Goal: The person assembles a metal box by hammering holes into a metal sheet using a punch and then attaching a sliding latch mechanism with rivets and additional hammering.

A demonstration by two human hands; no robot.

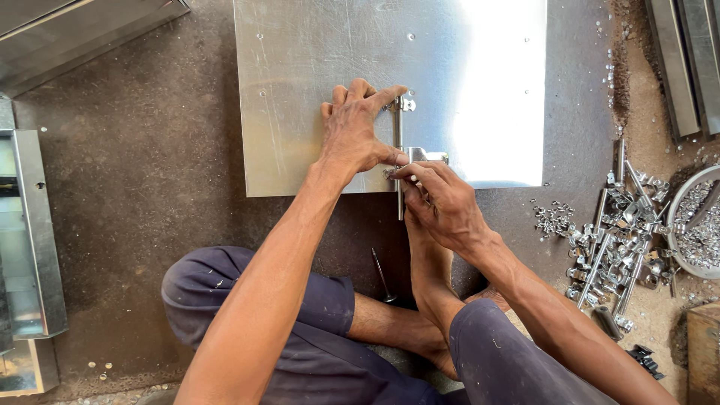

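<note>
Both hands' grip holds latch rod (398,161) pointing lengthwise toward person.

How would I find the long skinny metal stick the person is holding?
Find the big shiny metal sheet on the dark floor. At its near edge, the left hand and right hand meet on a thin rod. Unlike the rods heaped at right, it lies alone, poking past the sheet's edge.
</note>
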